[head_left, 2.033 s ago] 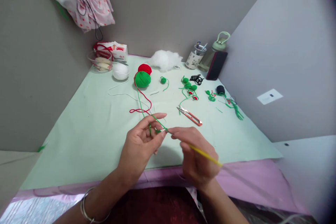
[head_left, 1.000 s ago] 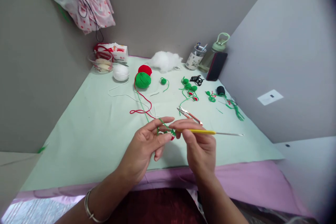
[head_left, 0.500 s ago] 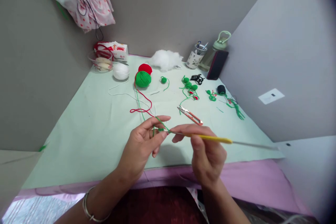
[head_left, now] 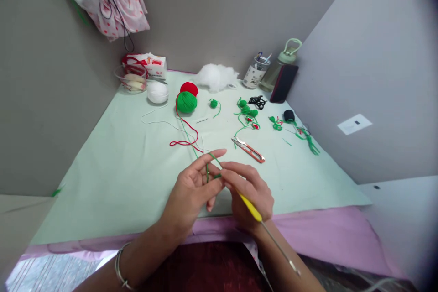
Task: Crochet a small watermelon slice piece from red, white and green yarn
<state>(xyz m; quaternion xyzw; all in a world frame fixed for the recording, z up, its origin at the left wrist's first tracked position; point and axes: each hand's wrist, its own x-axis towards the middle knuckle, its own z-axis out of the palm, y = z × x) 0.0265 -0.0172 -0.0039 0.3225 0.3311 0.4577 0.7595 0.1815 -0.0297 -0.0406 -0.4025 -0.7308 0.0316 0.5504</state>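
The two hands meet above the near part of the pale green worktop (head_left: 137,178), fingertips together. The left hand (head_left: 191,191) pinches a small green crocheted piece (head_left: 217,176) between thumb and fingers, its index finger stretched out with a strand of green yarn (head_left: 207,171) looped over it. The right hand (head_left: 253,191) is closed narrowly around a yellow-handled hook (head_left: 251,209), whose metal shaft slants down across the right forearm; its working end is covered by the fingers, so I cannot tell for certain whether it sits inside a stitch. The green piece lies right at the meeting of the fingertips, mostly hidden by them. From the left hand the green strand runs back to a green ball (head_left: 186,102), which rests in front of a red ball (head_left: 189,88), with a white ball (head_left: 158,93) to their left. A loose red strand (head_left: 183,143) curls on the worktop just beyond the left hand. Past the right hand lie orange-handled snips (head_left: 251,151), their blades pointing away to the left. Farther back are small green and red crocheted pieces (head_left: 248,112) with trailing ends, and near them a black hair clip (head_left: 258,101). A heap of white stuffing (head_left: 216,77) sits by the back wall, and to its right stand a cup of pens (head_left: 254,76), a green bottle (head_left: 273,73) and a dark phone (head_left: 284,83) leaning against the bottle.
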